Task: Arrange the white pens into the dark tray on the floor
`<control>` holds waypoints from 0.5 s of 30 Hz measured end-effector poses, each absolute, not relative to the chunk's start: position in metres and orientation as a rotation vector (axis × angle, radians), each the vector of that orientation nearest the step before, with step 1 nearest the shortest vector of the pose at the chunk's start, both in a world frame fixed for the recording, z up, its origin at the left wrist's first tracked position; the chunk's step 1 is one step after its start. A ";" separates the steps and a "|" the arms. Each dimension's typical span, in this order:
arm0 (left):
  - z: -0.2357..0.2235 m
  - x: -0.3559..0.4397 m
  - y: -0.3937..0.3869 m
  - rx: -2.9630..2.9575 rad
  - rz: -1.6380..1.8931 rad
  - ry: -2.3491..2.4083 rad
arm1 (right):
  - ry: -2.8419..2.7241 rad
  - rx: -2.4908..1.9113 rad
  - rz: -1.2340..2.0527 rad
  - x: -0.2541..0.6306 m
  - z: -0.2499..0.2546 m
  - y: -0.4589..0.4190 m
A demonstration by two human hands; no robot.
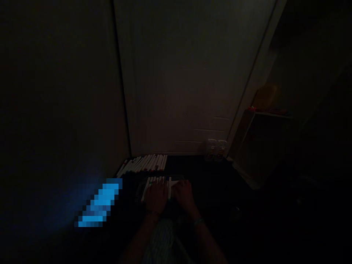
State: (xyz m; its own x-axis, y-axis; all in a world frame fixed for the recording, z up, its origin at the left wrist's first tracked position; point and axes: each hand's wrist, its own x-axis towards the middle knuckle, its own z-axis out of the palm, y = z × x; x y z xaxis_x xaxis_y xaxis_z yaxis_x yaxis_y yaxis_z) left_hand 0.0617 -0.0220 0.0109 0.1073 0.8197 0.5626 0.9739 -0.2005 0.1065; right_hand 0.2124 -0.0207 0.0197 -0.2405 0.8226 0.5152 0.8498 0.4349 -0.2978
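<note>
The room is very dark. A row of white markers (151, 180) lies in front of me in what looks like a clear case (140, 190). My left hand (157, 195) rests flat over these markers with its fingers stretched out. One white marker (169, 187) stands a little apart, between my two hands. My right hand (184, 193) is just right of it, its fingers bent and closed beside a pale flat patch (175, 183). Whether anything is pinched in the right fingers is too dark to make out.
Behind the case, more white markers (145, 163) lie side by side on the dark surface. Two clear containers (216, 150) stand by the wall. To the left glows a blurred blue screen (101, 203). A shelf unit (253, 146) stands at the right.
</note>
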 end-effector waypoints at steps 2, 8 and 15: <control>0.012 0.062 -0.022 -2.083 -0.767 -1.776 | -2.070 -1.405 -0.052 0.212 0.020 -0.020; 0.013 0.062 -0.022 -2.087 -0.785 -1.778 | -2.048 -1.389 -0.034 0.212 0.017 -0.018; 0.012 0.060 -0.021 -2.098 -0.764 -1.751 | -2.061 -1.432 -0.026 0.211 0.017 -0.018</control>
